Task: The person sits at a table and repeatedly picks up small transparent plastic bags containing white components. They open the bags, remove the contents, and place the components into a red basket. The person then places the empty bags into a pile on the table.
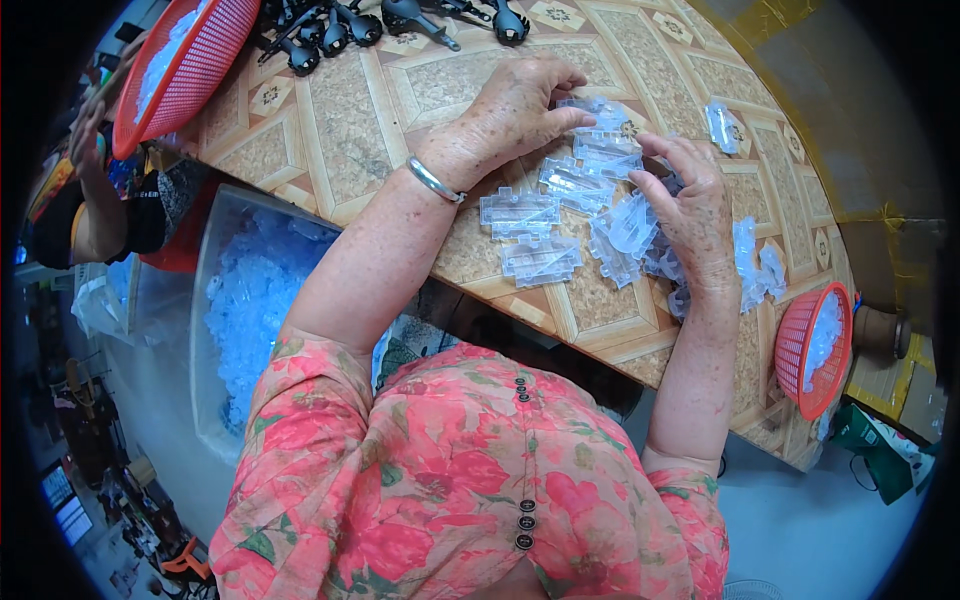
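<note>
Several clear plastic parts, flat and rectangular with small tabs, lie on the patterned table point(345, 125). My left hand point(515, 115) rests at the far end of them, thumb and fingers apart, its thumb tip at a clear plastic part point(600, 112). My right hand point(695, 195) is curved over the loose clear parts point(627, 232), thumb and index finger spread. What lies beneath its palm is partly hidden. Nearer to me, two clear parts, one upper point(520, 213) and one lower point(541, 260), lie side by side.
A red basket point(818, 350) of clear pieces stands at right; a larger red basket point(200, 65) is at far left. Black tools or parts point(415, 20) lie along the far edge. A bin point(215, 400) of clear pieces stands below. Another person's hand point(88, 135) shows at left.
</note>
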`<move>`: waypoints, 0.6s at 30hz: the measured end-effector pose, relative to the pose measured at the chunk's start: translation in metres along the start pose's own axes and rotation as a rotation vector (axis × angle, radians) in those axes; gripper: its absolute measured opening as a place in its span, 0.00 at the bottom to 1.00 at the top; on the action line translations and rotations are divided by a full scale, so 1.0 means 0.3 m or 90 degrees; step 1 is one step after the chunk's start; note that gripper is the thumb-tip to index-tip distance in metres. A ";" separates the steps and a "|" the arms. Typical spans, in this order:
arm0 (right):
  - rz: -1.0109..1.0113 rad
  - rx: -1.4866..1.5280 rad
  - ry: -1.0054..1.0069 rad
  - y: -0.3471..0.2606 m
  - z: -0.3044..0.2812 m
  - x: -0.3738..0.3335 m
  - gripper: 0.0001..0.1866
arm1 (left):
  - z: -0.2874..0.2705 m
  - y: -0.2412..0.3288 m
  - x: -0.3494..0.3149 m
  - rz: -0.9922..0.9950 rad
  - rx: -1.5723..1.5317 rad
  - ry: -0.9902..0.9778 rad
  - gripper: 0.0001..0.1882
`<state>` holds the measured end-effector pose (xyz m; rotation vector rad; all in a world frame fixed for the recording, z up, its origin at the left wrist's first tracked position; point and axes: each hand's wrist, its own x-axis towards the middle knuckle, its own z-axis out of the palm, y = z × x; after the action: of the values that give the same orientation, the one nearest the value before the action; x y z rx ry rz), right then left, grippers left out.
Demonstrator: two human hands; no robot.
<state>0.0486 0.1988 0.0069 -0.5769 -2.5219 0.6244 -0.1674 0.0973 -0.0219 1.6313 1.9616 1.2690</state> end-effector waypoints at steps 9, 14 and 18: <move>0.035 0.080 -0.005 -0.017 0.003 -0.005 0.21 | 0.005 -0.002 0.001 0.013 -0.042 -0.012 0.16; 0.018 0.060 -0.004 -0.004 0.007 -0.005 0.21 | 0.000 -0.018 0.006 0.072 0.021 0.015 0.13; 0.007 0.042 -0.001 -0.003 0.007 -0.005 0.21 | 0.000 -0.019 0.003 0.080 0.008 0.052 0.11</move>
<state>0.0485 0.1968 0.0052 -0.5666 -2.4903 0.7098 -0.1714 0.0982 -0.0260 1.7594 1.9437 1.3918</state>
